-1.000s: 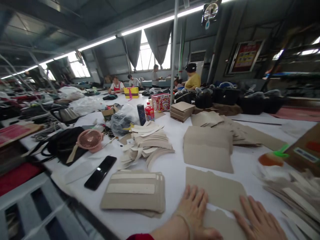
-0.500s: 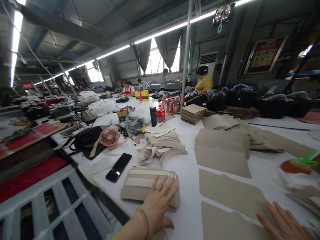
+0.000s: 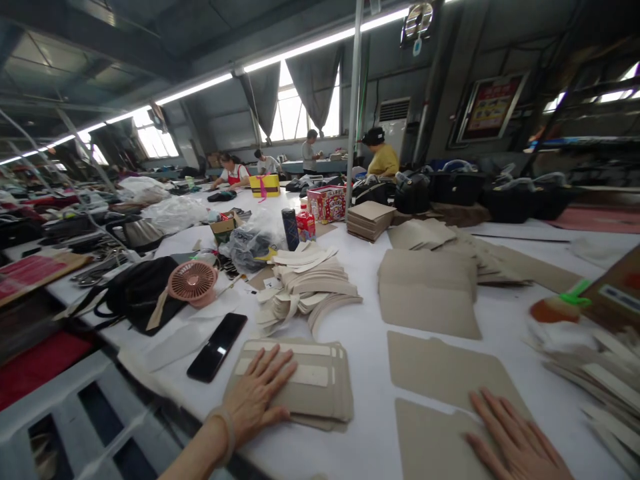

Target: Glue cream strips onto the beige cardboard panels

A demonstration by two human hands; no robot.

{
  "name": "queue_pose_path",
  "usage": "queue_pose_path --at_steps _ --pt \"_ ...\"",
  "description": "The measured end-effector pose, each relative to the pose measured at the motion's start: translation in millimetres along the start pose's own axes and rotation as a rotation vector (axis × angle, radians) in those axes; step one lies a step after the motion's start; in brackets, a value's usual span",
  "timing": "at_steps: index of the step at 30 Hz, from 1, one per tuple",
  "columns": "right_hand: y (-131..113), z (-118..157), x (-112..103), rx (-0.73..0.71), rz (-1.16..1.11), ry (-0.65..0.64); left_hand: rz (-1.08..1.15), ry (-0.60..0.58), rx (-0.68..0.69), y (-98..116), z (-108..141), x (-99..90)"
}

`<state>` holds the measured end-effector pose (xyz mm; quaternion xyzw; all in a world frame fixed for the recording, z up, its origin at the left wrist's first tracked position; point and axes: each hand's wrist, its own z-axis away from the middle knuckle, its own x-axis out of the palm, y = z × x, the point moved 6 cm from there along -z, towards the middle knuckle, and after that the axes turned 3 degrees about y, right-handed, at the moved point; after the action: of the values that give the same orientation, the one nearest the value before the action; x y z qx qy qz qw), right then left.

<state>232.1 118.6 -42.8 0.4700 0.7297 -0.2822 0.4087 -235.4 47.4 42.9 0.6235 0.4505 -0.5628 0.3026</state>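
At the frame's lower centre, the left hand (image 3: 257, 400) lay with unclenched, slightly spread fingers on a cardboard stack (image 3: 325, 400). At lower right, the right hand (image 3: 517, 437) rested, fingers extended, across two cardboard sheets (image 3: 440, 368).

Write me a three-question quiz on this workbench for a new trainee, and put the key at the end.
1. Where is the left hand spread?
A) On the red bottle
B) On the card stack
C) On the yellow box

2. True or false: the right hand is over loose card pieces, fingers outstretched.

3. Fill in the colour: the small fan beyond the phone is ____.

Key: 1. B; 2. True; 3. pink
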Motion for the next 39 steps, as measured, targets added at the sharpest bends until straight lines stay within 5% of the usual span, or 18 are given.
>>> queue_pose_path --at_steps 7,10,13,16,19,26,32,39 --pt "-20.0 -19.3 -48.1 0.268 -0.024 -0.272 -0.19 0.241 0.181 -2.9 -4.4 4.8" --pt "-26.5 -26.6 -69.8 0.354 -0.161 -0.247 -0.079 0.304 0.039 -22.2 -4.5 7.3" --pt "-50.7 -41.4 -80.6 0.423 -0.475 -0.251 0.17 0.338 -0.252 -42.3 9.7 -2.2" --pt "-100.5 -74.4 -71.1 0.425 -0.822 -0.416 0.485 0.321 -0.646 -62.9 35.3 -1.0" --pt "-161.7 -121.1 -56.1 0.278 -0.883 -0.553 0.689 0.213 -0.889 -74.3 56.6 14.9" --pt "-241.8 -205.0 -20.9 0.071 -0.528 -0.707 0.688 0.055 -0.951 -85.2 61.2 17.2" --pt "-268.0 -218.5 -10.9 -0.008 -0.249 -0.736 0.663 0.0 -0.942 -85.1 46.0 0.2" --pt "-271.4 -215.0 -9.5 -0.035 -0.198 -0.876 0.765 -0.053 -1.007 -90.2 48.0 8.5"
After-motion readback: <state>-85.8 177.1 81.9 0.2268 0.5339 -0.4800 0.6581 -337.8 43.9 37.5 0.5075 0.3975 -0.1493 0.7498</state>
